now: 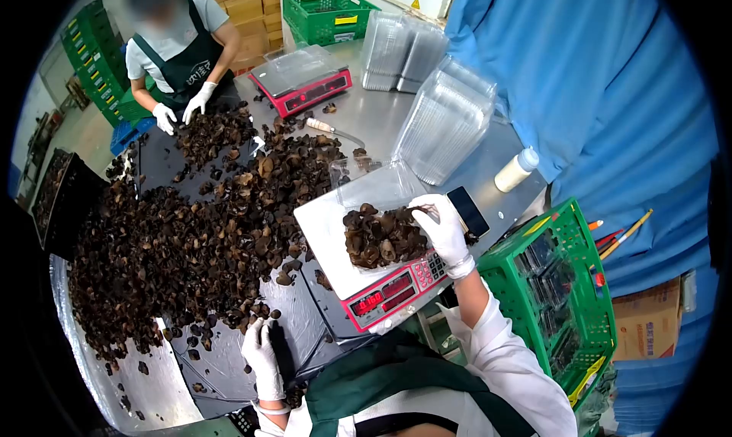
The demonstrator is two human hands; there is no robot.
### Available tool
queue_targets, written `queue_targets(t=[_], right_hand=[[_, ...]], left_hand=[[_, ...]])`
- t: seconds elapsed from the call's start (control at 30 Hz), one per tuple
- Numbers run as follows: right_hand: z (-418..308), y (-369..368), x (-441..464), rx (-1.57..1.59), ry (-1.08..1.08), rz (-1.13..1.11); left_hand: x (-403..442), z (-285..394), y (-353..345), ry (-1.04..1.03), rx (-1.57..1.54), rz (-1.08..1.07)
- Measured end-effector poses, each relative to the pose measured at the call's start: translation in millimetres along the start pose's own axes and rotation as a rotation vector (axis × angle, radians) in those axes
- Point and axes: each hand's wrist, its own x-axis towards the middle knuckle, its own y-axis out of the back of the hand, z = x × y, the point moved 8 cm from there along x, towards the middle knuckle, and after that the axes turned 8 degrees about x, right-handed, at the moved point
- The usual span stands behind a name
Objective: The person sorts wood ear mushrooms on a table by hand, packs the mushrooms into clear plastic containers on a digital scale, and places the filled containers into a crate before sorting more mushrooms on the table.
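My right hand point(444, 231), in a white glove, reaches over the pink-and-white scale point(324, 242). Its fingers close on the right edge of a pile of dark wood ear mushrooms point(385, 237). That pile fills a clear plastic container on the scale's plate, and the container's transparent lid point(393, 179) stands open behind it. The display point(381, 296) glows with red digits. My left hand point(263, 358), also gloved, rests low over the table at the near edge of the big heap of loose mushrooms point(198, 246). Its fingers are loosely extended, apparently holding nothing.
Stacked clear containers point(446, 120), a white bottle point(517, 170) and a phone point(467, 212) lie beyond the scale. A green crate point(602, 307) with packed boxes stands at right. Opposite, a co-worker's gloved hands point(183, 113) touch mushrooms near a second scale point(305, 90) and a curved knife point(335, 132).
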Motion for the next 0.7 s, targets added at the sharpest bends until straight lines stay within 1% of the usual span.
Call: queue_targets(t=[0.03, 0.13, 0.17, 0.23, 0.27, 0.33, 0.37, 0.4, 0.43, 0.5, 0.53, 0.57, 0.63, 0.7], right_hand=[[4.4, 6.9, -0.4, -0.026, 0.02, 0.006], [9.2, 16.9, -8.3, 0.15, -0.006, 0.006], [13.1, 21.4, -10.7, 0.108, -0.01, 0.018], [20.8, 26.5, -14.2, 0.116, -0.056, 0.03], [21.9, 29.0, -15.8, 0.106, -0.057, 0.036], [12.9, 30.9, -15.5, 0.05, -0.038, 0.05], [7.1, 31.0, -15.5, 0.055, -0.043, 0.045], [-7.1, 28.6, -14.6, -0.097, 0.057, 0.006], [-19.0, 24.8, -14.1, -0.249, 0.162, -0.034], [-26.7, 18.2, -15.7, -0.321, 0.235, -0.08], [-27.9, 15.5, -16.8, -0.348, 0.259, -0.099], [-28.5, 11.4, -18.3, -0.368, 0.283, -0.124], [-28.9, 5.5, -20.3, -0.373, 0.217, -0.152], [-26.4, 0.3, -22.0, -0.351, 0.174, -0.161]], left_hand=[[-4.2, 6.7, -0.6, -0.02, 0.088, 0.006], [-19.8, 8.4, -10.4, 0.13, 0.069, -0.06], [-25.9, 10.2, -13.3, 0.257, 0.033, -0.091], [-37.9, 2.2, -23.2, 0.373, -0.088, -0.118], [-42.6, -7.6, -30.1, 0.31, -0.172, -0.073], [-48.2, -16.5, -41.5, 0.291, -0.248, -0.153], [-48.3, -9.3, -45.2, 0.27, -0.281, -0.174], [-49.2, -6.4, -49.2, 0.317, -0.338, -0.212], [-48.0, -1.8, -51.8, 0.32, -0.338, -0.207], [-43.9, 12.2, -59.5, 0.287, -0.486, -0.215], [-41.3, 16.2, -62.8, 0.302, -0.518, -0.213], [-39.0, 20.5, -63.2, 0.329, -0.486, -0.211], [-34.2, 24.8, -63.7, 0.3, -0.478, -0.196], [-33.0, 25.0, -54.4, 0.339, -0.511, -0.179]])
